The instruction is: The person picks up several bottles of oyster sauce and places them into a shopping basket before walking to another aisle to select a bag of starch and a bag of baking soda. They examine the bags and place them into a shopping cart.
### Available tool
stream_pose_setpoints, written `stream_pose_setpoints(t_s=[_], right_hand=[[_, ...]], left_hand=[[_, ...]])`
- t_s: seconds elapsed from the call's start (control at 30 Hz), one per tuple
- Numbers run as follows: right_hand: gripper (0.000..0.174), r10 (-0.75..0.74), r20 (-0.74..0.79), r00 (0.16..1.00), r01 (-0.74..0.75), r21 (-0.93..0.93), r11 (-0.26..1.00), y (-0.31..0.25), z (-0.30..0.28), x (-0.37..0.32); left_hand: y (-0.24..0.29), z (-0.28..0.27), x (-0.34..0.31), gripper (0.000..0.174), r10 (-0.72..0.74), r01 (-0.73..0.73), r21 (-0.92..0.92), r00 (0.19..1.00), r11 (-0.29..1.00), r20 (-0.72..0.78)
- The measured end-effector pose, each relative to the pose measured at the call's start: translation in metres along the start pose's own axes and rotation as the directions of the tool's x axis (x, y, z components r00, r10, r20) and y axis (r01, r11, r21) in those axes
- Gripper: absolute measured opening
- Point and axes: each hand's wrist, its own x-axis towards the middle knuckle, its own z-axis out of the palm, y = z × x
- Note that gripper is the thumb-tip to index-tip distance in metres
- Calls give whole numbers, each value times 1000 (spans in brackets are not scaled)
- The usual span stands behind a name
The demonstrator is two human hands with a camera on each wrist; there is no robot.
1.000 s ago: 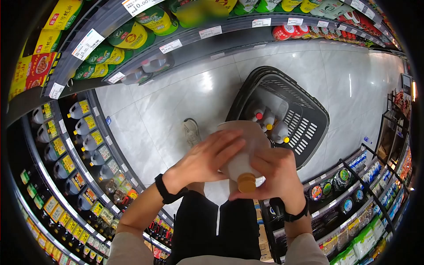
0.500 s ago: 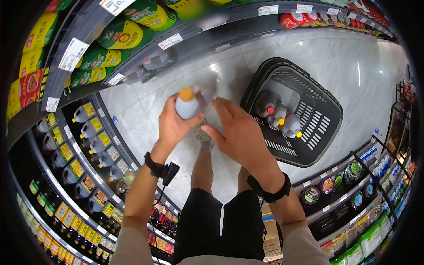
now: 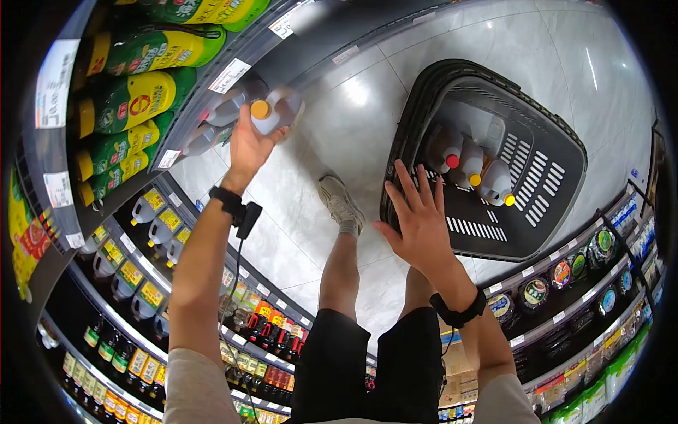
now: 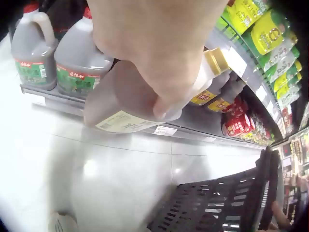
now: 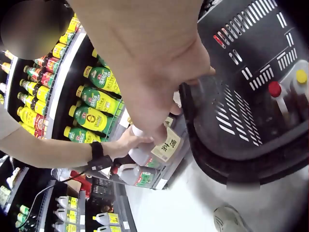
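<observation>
The translucent plastic jug with a gold cap (image 3: 285, 113) is at the grey shelf (image 4: 195, 118), clamped in the curled fingers of the left hand (image 3: 248, 148). The right hand (image 3: 424, 230), fingers apart, overlaps the black slotted plastic basket (image 3: 415, 95), holding one red-capped bottle (image 3: 445, 143) and two yellow-capped bottles (image 3: 497, 179).

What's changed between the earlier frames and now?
The orange-capped jug went forward and left, from in front of the legs to the low shelf. The right hand let go and is now spread at the basket; contact unclear. Unchanged: left hand gripping the jug, three capped bottles in the basket.
</observation>
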Motion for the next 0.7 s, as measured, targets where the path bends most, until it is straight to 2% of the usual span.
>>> stream_pose_setpoints(t_s=[0.1,0.13,0.23,0.27,0.4,0.5,0.53,0.63,0.7], right_hand=[[61,42,23,999,-44,89,995,-2,11,-1],[61,44,28,999,-46,82,996,-3,14,-1],[60,49,44,998,-51,44,998,-3,24,4],[60,51,54,997,-52,23,998,-2,27,5],[57,56,54,997,-56,-4,998,2,42,7],[58,56,46,997,-56,12,998,3,47,9],[60,48,58,997,-48,0,999,4,47,9],[61,39,90,995,-36,-31,999,8,48,9],[62,16,52,999,-13,-64,998,10,51,8]], left_hand=[[0,3,26,66,188,-185,108,982,977,-19],[0,4,34,68,190,-188,76,982,979,-10],[-4,11,59,72,440,-428,133,894,894,-86],[-8,13,66,74,456,-443,126,885,887,-94],[-12,17,88,73,240,-241,-34,970,970,-40],[-33,26,109,73,305,-302,53,949,952,-81],[-43,30,115,70,230,-231,-29,973,973,-24],[-66,34,123,64,145,-144,-59,989,988,10],[-71,33,123,66,55,-49,-78,996,996,76]])
